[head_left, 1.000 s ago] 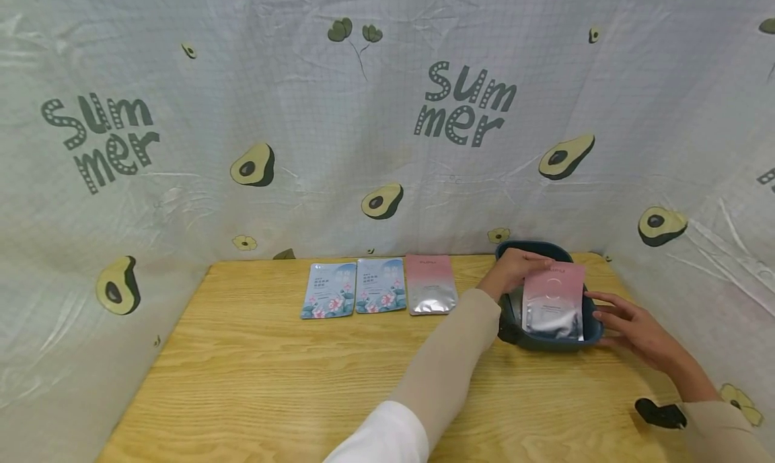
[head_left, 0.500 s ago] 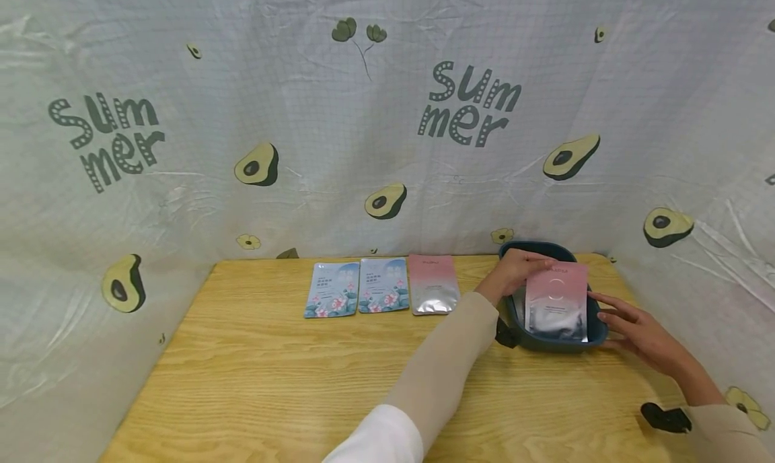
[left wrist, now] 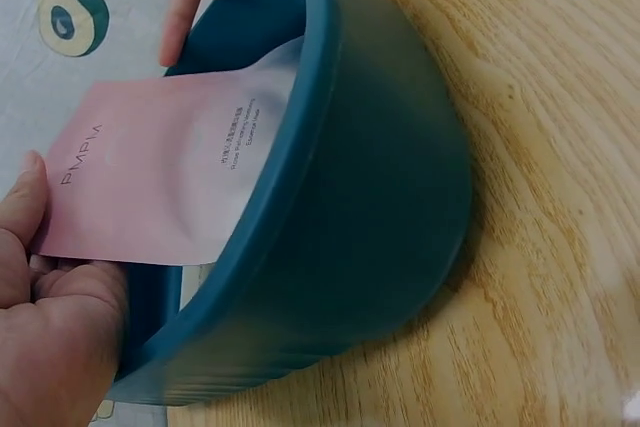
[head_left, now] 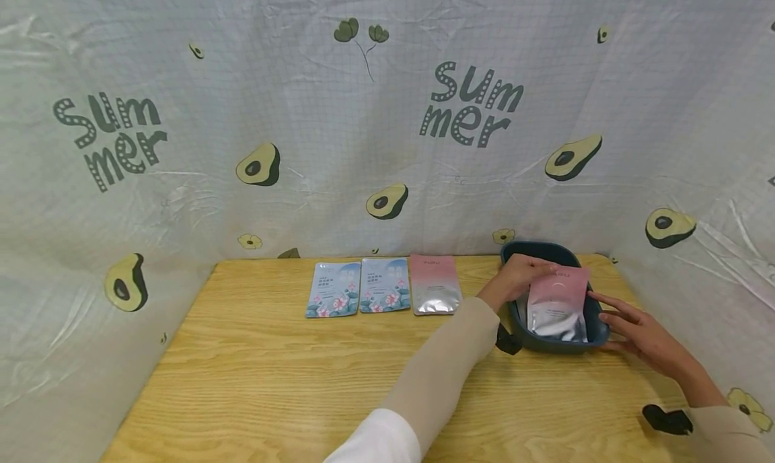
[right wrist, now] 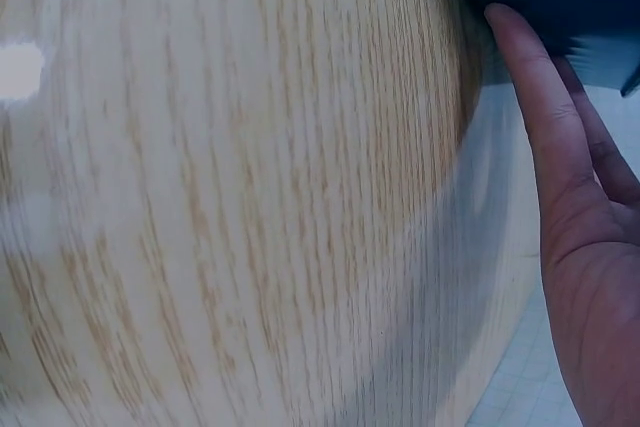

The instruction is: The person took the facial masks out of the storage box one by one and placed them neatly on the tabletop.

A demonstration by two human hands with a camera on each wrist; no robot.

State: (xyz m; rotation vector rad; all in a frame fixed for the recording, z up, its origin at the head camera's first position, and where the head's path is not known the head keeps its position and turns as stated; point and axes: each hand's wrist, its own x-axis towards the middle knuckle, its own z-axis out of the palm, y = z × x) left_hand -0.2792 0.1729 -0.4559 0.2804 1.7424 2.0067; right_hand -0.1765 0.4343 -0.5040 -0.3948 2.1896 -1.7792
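Note:
My left hand pinches the top corner of a pink and silver face mask packet between thumb and fingers. The packet's lower end is inside a dark blue plastic basket, and it bows a little in the left wrist view. My right hand is at the basket's right side. Its outstretched fingers touch the rim, while the thumb lies against the outer wall. Left of the basket, another pink packet and two blue floral packets lie flat in a row.
The wooden table meets a curtain printed with avocados along its back and sides. The basket stands in the back right corner, close to the curtain. Black straps are on both wrists.
The left hand and the pink face mask packet have come down slightly, and the packet now bends. The right hand has stayed at the basket. The head view has shifted a little.

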